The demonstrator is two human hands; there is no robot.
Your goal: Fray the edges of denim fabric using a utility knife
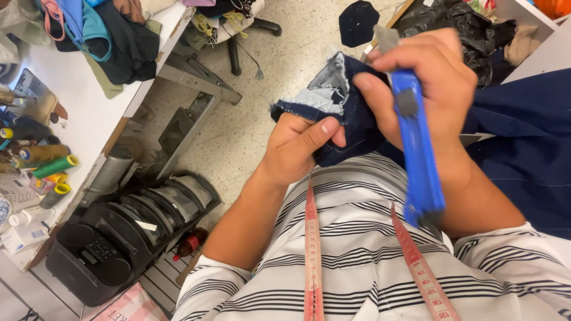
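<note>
Head view: looking straight down over a striped shirt and a pink measuring tape (pixel 311 249) draped round the neck.
Left hand: the left hand (pixel 295 147) is clenched on the dark denim piece (pixel 351 113), thumb pressed across its frayed edge, held above the floor.
Right hand: the right hand (pixel 428 89) grasps a blue utility knife (pixel 416 148), its tip up at the denim and its tail pointing toward the chest.
Packages: small white boxes (pixel 21 235) sit at the tabletop's near left corner, just beside green and yellow thread cones (pixel 50 166); a pink-and-white striped bag (pixel 134 306) peeks in at the bottom edge.
Edges: the white tabletop (pixel 89 113) runs diagonally down the left, clothes heaped at its far end.
Open room: speckled floor (pixel 279 65) lies bare between the tabletop and the hands; a black radio (pixel 113 244) crowds the lower left.
</note>
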